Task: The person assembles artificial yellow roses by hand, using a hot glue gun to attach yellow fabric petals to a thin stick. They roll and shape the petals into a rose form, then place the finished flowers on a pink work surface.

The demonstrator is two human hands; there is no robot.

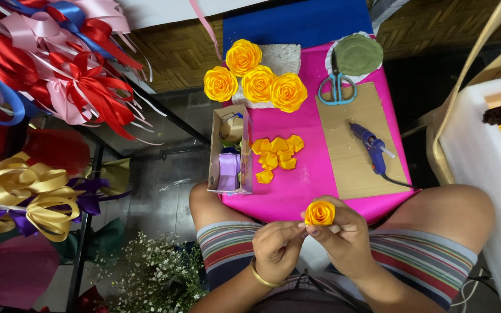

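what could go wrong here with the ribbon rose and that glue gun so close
1. The blue glue gun lies on the brown cardboard sheet, its cord trailing past the knee; a leg shift could snag it.
2. The small yellow ribbon rose is pinched between the left hand and right hand; a loose grip might let it unwind.
3. The loose yellow folded petals on the pink cloth sit unweighted and could scatter.

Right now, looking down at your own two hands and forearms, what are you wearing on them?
Both hands are bare, no gloves and no sleeves on the forearms in view. The left hand has a thin gold-coloured bangle round its wrist. The right hand shows no ring, watch or band that I can make out. No cables or markings on either.
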